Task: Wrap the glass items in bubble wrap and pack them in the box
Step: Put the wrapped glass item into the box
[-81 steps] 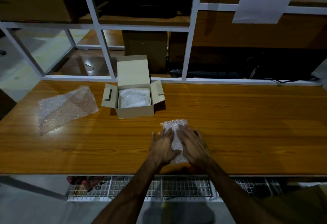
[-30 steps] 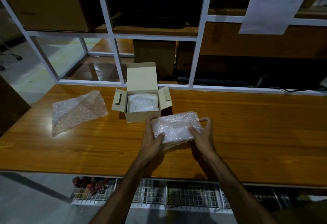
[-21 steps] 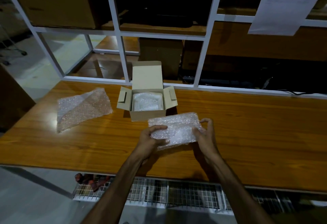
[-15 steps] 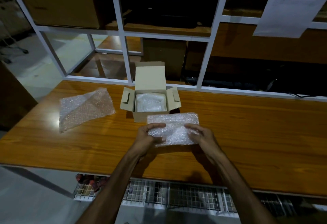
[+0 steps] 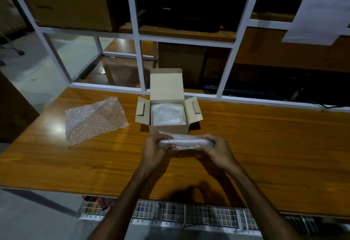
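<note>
We see an orange-brown, wood-grained surface [image 5: 265,145]. On it stands a pale tan cardboard box [image 5: 168,128] with whitish, dimpled bubble wrap [image 5: 167,114] inside. At nine o'clock from the box lies a clear, dotted bubble sheet [image 5: 94,118]. At twelve o'clock, the shelf frame [image 5: 138,50] is white.

Seen from above: left hand [image 5: 154,149] and right hand [image 5: 217,149] gripping the two ends of a bubble-wrapped bundle [image 5: 184,142], held level above the wooden table [image 5: 265,145], just near of the open cardboard box [image 5: 168,114]. Inside the box, another wrapped bundle [image 5: 167,114]; lid flap upright at the far side, side flaps spread. Left of the box, lying flat, a loose bubble wrap sheet [image 5: 94,119]. Beyond the table, a white shelf frame [image 5: 140,50]. Upper right, a hanging paper sheet [image 5: 320,8].
</note>
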The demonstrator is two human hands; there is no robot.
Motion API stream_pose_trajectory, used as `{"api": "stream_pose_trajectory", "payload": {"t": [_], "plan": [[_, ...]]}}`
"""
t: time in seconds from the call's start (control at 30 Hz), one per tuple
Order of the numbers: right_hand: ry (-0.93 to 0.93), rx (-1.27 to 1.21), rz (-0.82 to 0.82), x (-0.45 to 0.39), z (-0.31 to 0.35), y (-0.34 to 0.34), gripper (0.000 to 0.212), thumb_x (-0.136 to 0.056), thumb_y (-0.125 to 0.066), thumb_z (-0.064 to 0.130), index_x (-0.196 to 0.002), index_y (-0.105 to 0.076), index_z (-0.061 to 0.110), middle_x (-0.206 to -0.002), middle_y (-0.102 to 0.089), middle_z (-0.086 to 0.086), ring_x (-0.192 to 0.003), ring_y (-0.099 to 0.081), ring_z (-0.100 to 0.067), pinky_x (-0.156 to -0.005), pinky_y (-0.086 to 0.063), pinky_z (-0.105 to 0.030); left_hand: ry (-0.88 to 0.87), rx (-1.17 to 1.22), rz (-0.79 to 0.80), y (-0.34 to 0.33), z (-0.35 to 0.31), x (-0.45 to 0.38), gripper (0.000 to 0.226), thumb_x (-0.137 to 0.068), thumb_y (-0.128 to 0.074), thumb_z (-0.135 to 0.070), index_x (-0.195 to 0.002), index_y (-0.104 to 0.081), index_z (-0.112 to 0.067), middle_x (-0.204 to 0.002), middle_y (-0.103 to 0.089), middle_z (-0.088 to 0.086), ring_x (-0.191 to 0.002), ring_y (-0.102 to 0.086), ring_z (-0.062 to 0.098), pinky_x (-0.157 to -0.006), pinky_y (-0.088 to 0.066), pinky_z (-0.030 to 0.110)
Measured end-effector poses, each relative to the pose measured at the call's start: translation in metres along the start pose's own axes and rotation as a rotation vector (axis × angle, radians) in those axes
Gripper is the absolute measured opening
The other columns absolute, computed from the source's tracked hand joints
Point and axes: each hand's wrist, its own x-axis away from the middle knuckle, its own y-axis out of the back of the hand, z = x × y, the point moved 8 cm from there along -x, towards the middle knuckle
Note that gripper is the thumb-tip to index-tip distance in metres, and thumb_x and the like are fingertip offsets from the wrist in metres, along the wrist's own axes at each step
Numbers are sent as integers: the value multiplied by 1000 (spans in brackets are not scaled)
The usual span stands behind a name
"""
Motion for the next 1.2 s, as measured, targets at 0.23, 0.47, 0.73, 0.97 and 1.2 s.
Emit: {"api": "stream_pose_trajectory", "payload": {"t": [0.23,0.47,0.73,0.97,1.2], "plan": [[53,160,-11,-31,12,-16,18,-90,-80,19,-96,-69,32,-132,-46,6,-120,-49,-11,-81,-62,-29,-98,-194,17,40,1,-24,23,-82,-88,-18,-100,-74,-18,-127,-51,-3,-121,-49,13,-95,-51,27],[102,65,34,-62,38,-29,10,-94,-74,15,-102,-70,20,-105,-73,0,-93,-72,-13,-75,-61,-30,-191,-144,86,64,-8,-60,13,-93,-73,-3,-97,-72,-15,-96,-72,-4,-92,-68,10,-77,-58,31],[123,207,-35,-111,44,-26,16,-93,-72,7,-96,-65,20,-101,-67,7,-99,-66,-12,-75,-60,-30,-330,-457,134,63,-20,-106,15,-94,-71,-7,-96,-69,-21,-107,-65,-8,-95,-56,-2,-78,-43,11],[259,490,77,-142,36,-37,19,-93,-70,9,-93,-64,28,-105,-64,9,-98,-58,-10,-82,-54,-32,-416,-802,195,41,-21,-127,20,-90,-70,2,-101,-77,-13,-117,-70,9,-109,-63,25,-90,-56,42],[516,797,171,-149,37,-45,15,-95,-68,14,-107,-73,21,-117,-63,1,-109,-54,-16,-91,-49,-33,-342,-1059,288,21,-15,-126,24,-91,-74,-4,-109,-77,-18,-126,-65,4,-123,-53,27,-106,-42,47]]}}
